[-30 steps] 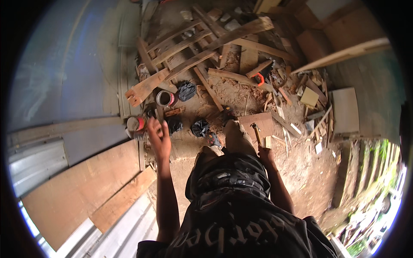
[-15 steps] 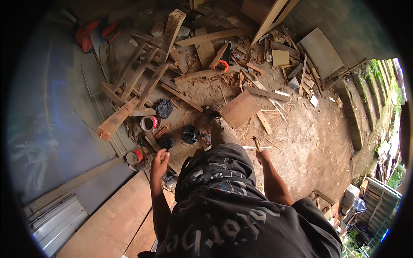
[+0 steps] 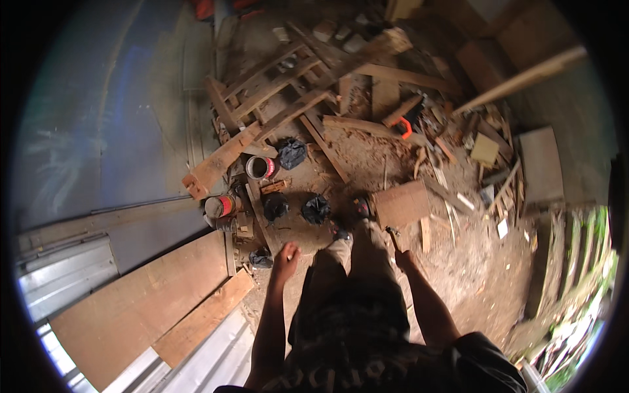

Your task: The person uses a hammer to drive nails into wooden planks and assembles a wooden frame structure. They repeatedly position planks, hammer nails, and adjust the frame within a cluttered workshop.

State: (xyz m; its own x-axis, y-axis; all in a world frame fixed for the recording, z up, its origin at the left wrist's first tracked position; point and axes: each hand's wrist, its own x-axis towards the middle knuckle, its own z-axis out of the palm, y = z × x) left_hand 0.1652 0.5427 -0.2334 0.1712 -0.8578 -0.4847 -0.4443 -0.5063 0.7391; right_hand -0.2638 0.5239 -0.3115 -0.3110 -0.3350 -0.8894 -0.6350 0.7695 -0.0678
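The hammer is clasped in the right hand above the dirt floor's middle; whether the left hand's grip is closed I cannot tell. Carrying seems the step; the next move likely calls for sure footing. Planks crowd the floor's far side, a grey panel its left edge.

Dirt floor | planks | can (red-sided) | black bundles, possibly bags
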